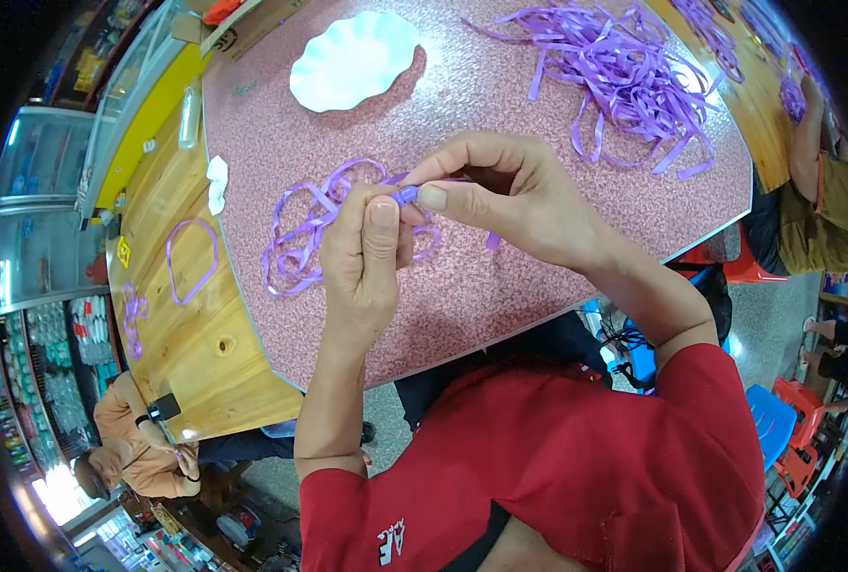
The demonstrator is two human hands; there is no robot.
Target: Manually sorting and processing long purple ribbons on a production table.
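Both my hands meet over the middle of the pink speckled table, pinching one purple ribbon (406, 195) between thumbs and fingertips. A small folded or knotted bit of it shows between the two thumbs. My left hand (369, 234) is closed, its thumb pressed on the ribbon from the left. My right hand (524, 195) grips from the right with thumb and forefinger; a ribbon end hangs below it. Just left of my left hand lies a loose heap of purple ribbon loops (300, 234). Part of that heap is hidden behind my hand.
A big tangle of purple ribbons (624, 81) lies at the far right of the pink table (500, 305). A white wavy-edged dish (355, 62) stands at the back. On the wooden table (214, 367) to the left is a ribbon loop (192, 262). Other people sit at both sides.
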